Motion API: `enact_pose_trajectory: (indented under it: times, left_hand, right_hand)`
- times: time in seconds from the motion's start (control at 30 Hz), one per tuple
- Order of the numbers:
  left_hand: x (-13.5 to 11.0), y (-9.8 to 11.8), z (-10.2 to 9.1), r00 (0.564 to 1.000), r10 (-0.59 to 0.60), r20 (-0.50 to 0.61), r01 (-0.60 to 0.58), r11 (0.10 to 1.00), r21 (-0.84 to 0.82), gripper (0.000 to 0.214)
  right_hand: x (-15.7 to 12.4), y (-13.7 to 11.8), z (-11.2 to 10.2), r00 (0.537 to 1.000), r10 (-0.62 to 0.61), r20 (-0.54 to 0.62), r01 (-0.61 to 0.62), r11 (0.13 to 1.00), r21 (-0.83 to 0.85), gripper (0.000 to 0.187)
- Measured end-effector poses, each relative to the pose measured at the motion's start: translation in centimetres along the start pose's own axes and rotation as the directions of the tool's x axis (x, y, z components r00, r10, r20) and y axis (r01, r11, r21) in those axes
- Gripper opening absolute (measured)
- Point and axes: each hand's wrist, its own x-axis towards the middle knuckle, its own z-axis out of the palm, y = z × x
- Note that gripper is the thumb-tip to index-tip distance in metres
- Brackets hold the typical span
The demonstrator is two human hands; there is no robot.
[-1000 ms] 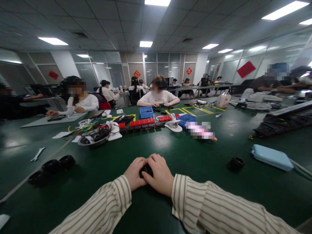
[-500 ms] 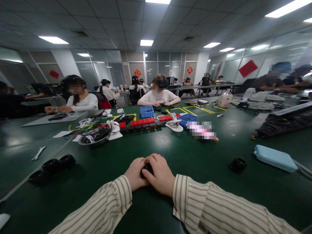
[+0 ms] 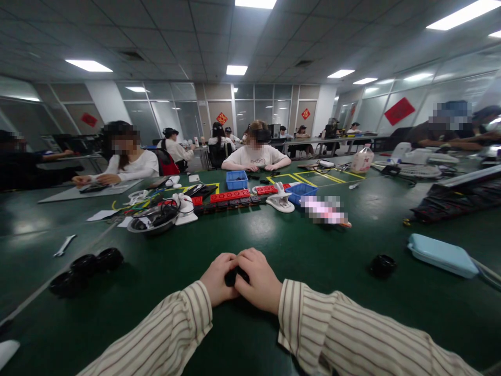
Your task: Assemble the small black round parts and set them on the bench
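Note:
A small black part (image 3: 231,277) sits between my two hands at the front middle of the green table; most of it is covered by fingers, so its exact kind cannot be made out. My left hand (image 3: 217,279) is closed around its left side. Over its top and right side curls my right hand (image 3: 259,281), fingertips meeting those of the left. Several round black plastic parts (image 3: 84,265) stand in a row to the left. Another black round part (image 3: 382,266) lies to the right.
A light blue case (image 3: 442,254) lies at the right, a wrench (image 3: 64,246) at the left. Farther back are a metal bowl (image 3: 151,230) of cables, a red-and-black strip (image 3: 230,197), a white clip base (image 3: 281,202) and blue bins (image 3: 237,180). Other people sit around the table.
My right thumb has shifted slightly over the black part, and a different portion of it shows between the hands. Otherwise both hands stay in place.

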Motion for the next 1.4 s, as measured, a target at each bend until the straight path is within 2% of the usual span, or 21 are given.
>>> enact_pose_trajectory:
  times: [0.13, 0.33, 0.47, 0.6, 0.73, 0.83, 1.0, 1.17, 1.27, 1.4]
  left_hand:
    - [-0.07, -0.13, 0.07, 1.0, -0.002, 0.016, 0.002, 1.0, 0.011, 0.034]
    - [0.07, -0.27, 0.2, 1.0, -0.029, 0.005, 0.029, 0.997, 0.071, 0.044]
    - [0.11, -0.08, 0.15, 0.998, -0.063, -0.019, 0.065, 0.995, 0.078, 0.038]
    - [0.05, -0.06, -0.07, 0.999, -0.041, -0.018, 0.042, 0.998, 0.039, 0.031]
    - [0.0, -0.43, -0.17, 0.999, 0.014, 0.033, -0.015, 1.0, 0.009, 0.028]
    - [-0.02, -0.58, 0.0, 0.997, 0.057, 0.051, -0.058, 0.998, 0.014, 0.034]
    - [-0.01, -0.17, 0.33, 1.0, 0.018, 0.005, -0.018, 0.999, 0.051, 0.047]
    - [0.08, 0.07, 0.25, 1.0, -0.03, -0.008, 0.03, 0.996, 0.086, 0.035]
    - [0.13, -0.07, 0.18, 0.999, -0.049, -0.013, 0.05, 0.996, 0.072, 0.037]
    - [0.11, -0.26, 0.12, 0.999, -0.054, 0.007, 0.053, 0.997, 0.049, 0.038]
  right_hand:
    - [-0.2, -0.03, -0.01, 0.998, -0.057, 0.024, 0.056, 0.996, 0.066, 0.019]
    - [-0.23, -0.42, -0.05, 0.998, 0.061, -0.012, -0.061, 0.997, 0.05, 0.02]
    - [-0.17, -0.38, 0.18, 0.992, 0.118, -0.037, -0.12, 0.992, -0.038, 0.019]
    - [-0.2, -0.22, 0.38, 0.989, 0.141, -0.051, -0.145, 0.987, -0.076, 0.02]
    - [-0.22, -0.02, 0.38, 0.995, 0.088, -0.051, -0.091, 0.994, -0.068, 0.018]
    - [-0.22, 0.01, 0.31, 0.999, 0.033, -0.029, -0.034, 0.998, -0.051, 0.013]
    - [-0.22, -0.32, 0.13, 0.998, -0.046, 0.038, 0.046, 0.999, -0.009, 0.018]
    - [-0.16, -0.62, -0.03, 0.997, 0.073, 0.02, -0.072, 0.996, -0.051, 0.015]
    - [-0.09, -0.46, 0.07, 0.992, 0.129, -0.014, -0.129, 0.989, -0.065, 0.017]
    - [-0.03, -0.11, 0.24, 0.99, 0.133, -0.043, -0.135, 0.989, -0.06, 0.021]
